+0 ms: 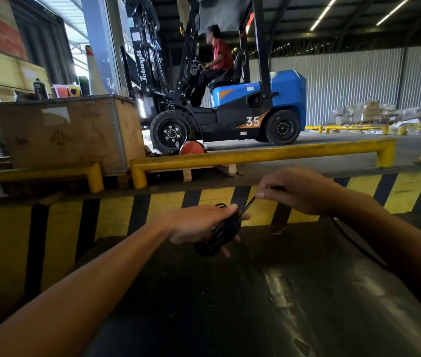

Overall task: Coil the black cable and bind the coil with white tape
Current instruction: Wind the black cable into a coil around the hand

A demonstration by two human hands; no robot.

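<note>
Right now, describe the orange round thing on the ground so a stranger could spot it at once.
Start at the blue forklift. Drop to its front wheel beside the wooden crate. Just right of that tyre, behind the yellow guard rail, sits the orange dome, the only rounded, orange thing at floor level.

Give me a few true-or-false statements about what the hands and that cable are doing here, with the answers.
1. The left hand holds a bundle of black cable. True.
2. The right hand rests flat on the dark surface. False: it is raised, pinching a strand of the cable.
3. White tape is already wrapped around the coil. False: no white tape shows anywhere.
4. A blue forklift stands beyond the yellow rail. True.
5. The forklift's seat is empty. False: a person in a red shirt sits in it.
</note>
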